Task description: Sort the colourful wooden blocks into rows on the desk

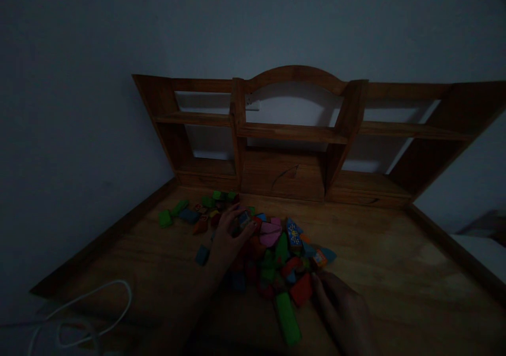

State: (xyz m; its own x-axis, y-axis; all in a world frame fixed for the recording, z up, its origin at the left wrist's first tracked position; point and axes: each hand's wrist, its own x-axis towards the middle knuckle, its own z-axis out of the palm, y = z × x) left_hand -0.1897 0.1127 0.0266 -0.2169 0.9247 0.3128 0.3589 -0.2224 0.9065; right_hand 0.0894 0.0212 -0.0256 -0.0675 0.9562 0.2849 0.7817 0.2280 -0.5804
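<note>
A small printed block (244, 219) is pinched in the left hand (227, 240) fingers atop the toy block pile (276, 256); the right hand (342, 308) fingers lie loosely spread, empty, beside a red block (301, 288). Light, rigid pieces, probably best gripped by flat sides on the wooden surface (395, 272).

Dim wooden desk (395, 272), your left hand (227, 240) fingering a small block (244, 218) atop the coloured pile (276, 256), your right hand (343, 311) touching a red block (301, 289).

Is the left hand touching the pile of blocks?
Touching. The head view shows the left hand lying on the block pile, its fingers over a small block.
</note>
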